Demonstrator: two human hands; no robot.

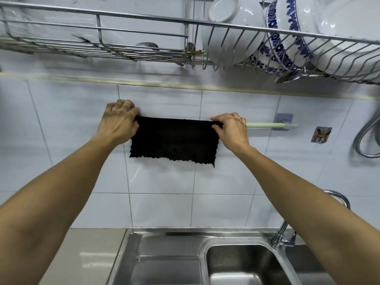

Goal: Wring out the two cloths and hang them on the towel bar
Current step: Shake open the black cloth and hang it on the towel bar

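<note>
A black cloth [174, 140] with a wavy lower edge hangs spread flat against the white tiled wall, draped over a pale green towel bar [269, 125]. My left hand [119, 122] pinches its top left corner. My right hand [231, 130] pinches the top right corner. Only the right end of the bar shows, running to a clear adhesive bracket [283, 121]; the cloth and my hands hide the other part. A second cloth is not in view.
A steel wire dish rack [144, 19] spans the wall above, holding white and blue-patterned bowls [287, 33] on the right. Below lies a steel sink [242, 264] with a faucet [283, 233]. A wall hook [321, 134] and metal hose [368, 136] sit far right.
</note>
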